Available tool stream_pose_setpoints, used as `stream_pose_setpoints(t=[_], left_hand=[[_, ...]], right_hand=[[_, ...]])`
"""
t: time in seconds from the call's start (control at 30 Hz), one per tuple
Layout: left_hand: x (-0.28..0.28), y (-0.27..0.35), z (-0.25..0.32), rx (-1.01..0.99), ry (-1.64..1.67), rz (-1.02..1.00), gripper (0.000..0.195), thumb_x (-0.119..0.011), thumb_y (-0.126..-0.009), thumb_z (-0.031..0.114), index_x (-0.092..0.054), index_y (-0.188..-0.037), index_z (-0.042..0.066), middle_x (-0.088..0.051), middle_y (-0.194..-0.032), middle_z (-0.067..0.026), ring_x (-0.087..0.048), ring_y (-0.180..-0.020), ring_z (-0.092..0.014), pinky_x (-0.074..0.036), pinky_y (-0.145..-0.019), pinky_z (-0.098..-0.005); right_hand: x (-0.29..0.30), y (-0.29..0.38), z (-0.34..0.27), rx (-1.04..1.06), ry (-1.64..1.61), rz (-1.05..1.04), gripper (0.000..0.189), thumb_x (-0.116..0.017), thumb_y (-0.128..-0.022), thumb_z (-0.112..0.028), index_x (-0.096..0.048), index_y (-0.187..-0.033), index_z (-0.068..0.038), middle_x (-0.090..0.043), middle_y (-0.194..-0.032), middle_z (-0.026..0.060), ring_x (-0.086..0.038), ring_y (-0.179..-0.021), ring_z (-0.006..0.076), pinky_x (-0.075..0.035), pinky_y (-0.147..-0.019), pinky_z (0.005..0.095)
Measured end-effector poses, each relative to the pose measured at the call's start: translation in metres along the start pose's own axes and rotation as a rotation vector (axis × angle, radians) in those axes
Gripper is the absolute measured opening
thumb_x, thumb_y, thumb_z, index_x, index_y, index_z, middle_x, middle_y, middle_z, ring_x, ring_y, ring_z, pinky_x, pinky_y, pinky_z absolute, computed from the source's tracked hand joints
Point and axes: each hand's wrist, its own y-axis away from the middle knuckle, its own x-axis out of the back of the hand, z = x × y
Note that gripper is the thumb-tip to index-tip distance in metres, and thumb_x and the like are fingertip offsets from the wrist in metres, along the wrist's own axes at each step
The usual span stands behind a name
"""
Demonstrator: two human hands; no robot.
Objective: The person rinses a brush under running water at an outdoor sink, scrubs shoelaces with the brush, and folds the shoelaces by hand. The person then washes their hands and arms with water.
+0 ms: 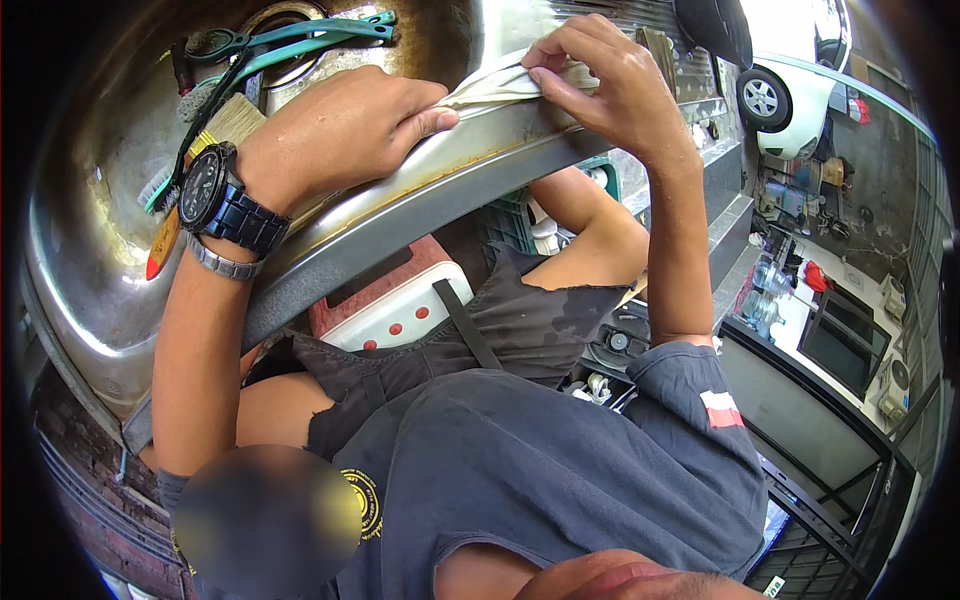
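A bundle of flat white cords [491, 86] stretches between my two hands over the front rim of a stainless-steel sink [360, 206]. My left hand [352, 131], with a dark watch [206, 187] on the wrist, pinches one end between thumb and curled fingers. At the other end, my right hand [607, 75] grips the cords with thumb and fingertips. Its palm hides part of them. Behind my left hand, teal-handled brushes [300, 34] lie across the drain [289, 71] in the basin. A paintbrush [232, 120] with pale bristles lies partly under my left wrist.
The ribbed drainboard [694, 75] lies to the right, with a black object [716, 30] at its far edge. Below the rim are a red and white box [405, 300] and a green crate [506, 221]. A white car [795, 112] stands beyond the steps at right.
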Motion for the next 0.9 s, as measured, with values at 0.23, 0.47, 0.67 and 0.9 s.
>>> stream_pose_setpoints(t=[0.23, 0.47, 0.67, 0.9], left_hand=[[0.002, -0.001, -0.003, 0.0, -0.013, -0.064, 0.039, -0.051, -0.112, 0.037, -0.067, -0.107, 0.003, -0.067, -0.084, -0.0263, -0.066, -0.083, -0.047, -0.05, -0.075, -0.0534], [-0.003, 0.001, -0.003, -0.015, 0.0, 0.027, 0.037, -0.055, -0.11, 0.038, -0.068, -0.098, 0.005, -0.067, -0.078, -0.024, -0.067, -0.08, -0.046, -0.049, -0.074, -0.0566], [0.002, -0.001, -0.003, 0.005, -0.014, -0.076, 0.038, -0.051, -0.112, 0.036, -0.067, -0.106, 0.002, -0.068, -0.085, -0.0266, -0.066, -0.083, -0.047, -0.05, -0.075, -0.0533], [0.002, 0.0, -0.001, -0.006, -0.011, -0.042, 0.038, -0.051, -0.112, 0.037, -0.066, -0.104, 0.002, -0.067, -0.082, -0.0261, -0.065, -0.083, -0.047, -0.05, -0.075, -0.0537]], right_hand=[[0.003, -0.004, -0.005, -0.005, 0.022, -0.028, 0.015, -0.083, -0.091, -0.017, -0.077, -0.102, -0.009, -0.074, -0.096, 0.0074, -0.075, -0.088, 0.0205, -0.061, -0.082, 0.0343], [0.007, -0.009, -0.011, 0.024, 0.143, -0.072, 0.012, -0.077, -0.091, -0.016, -0.073, -0.102, -0.012, -0.073, -0.089, 0.0066, -0.074, -0.083, 0.025, -0.059, -0.074, 0.0386], [0.009, -0.021, -0.013, -0.093, 0.213, -0.077, 0.014, -0.072, -0.09, -0.017, -0.068, -0.1, -0.008, -0.072, -0.089, 0.0126, -0.073, -0.083, 0.0339, -0.058, -0.075, 0.0451], [0.017, -0.012, -0.015, -0.154, 0.013, 0.064, 0.011, -0.074, -0.089, -0.01, -0.067, -0.095, -0.004, -0.072, -0.085, 0.0112, -0.072, -0.074, 0.0263, -0.056, -0.067, 0.0376]])
